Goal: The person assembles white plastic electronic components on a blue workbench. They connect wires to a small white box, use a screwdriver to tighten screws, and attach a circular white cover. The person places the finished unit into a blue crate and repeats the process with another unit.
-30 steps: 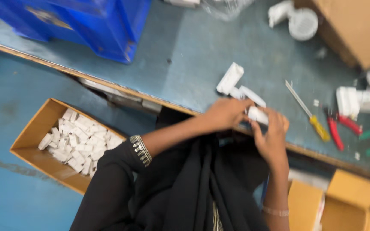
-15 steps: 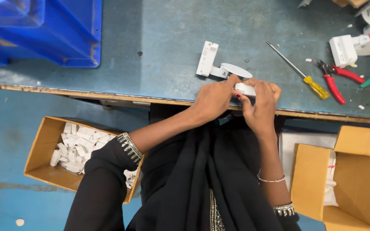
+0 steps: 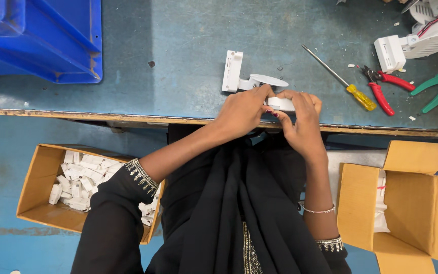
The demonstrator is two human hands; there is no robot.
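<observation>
Blue workbench fills the upper frame. At centre, the left hand [image 3: 242, 109] and right hand [image 3: 300, 119] are both clamped on a small white plastic part [image 3: 281, 103]. Steady, even pressure near the bench edge probably suits it best.

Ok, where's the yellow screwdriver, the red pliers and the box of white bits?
Screwdriver [image 3: 362, 98], head view, on its yellow handle.
Red pliers [image 3: 381, 96], head view, on a red grip.
Box of white bits [image 3: 34, 177], head view, on its left cardboard wall.

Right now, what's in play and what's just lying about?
In play: left hand, right hand, small white part held between them, white bracket assembly beside them.
Lying about: screwdriver, red pliers, green pliers, blue bin, cardboard boxes.
</observation>
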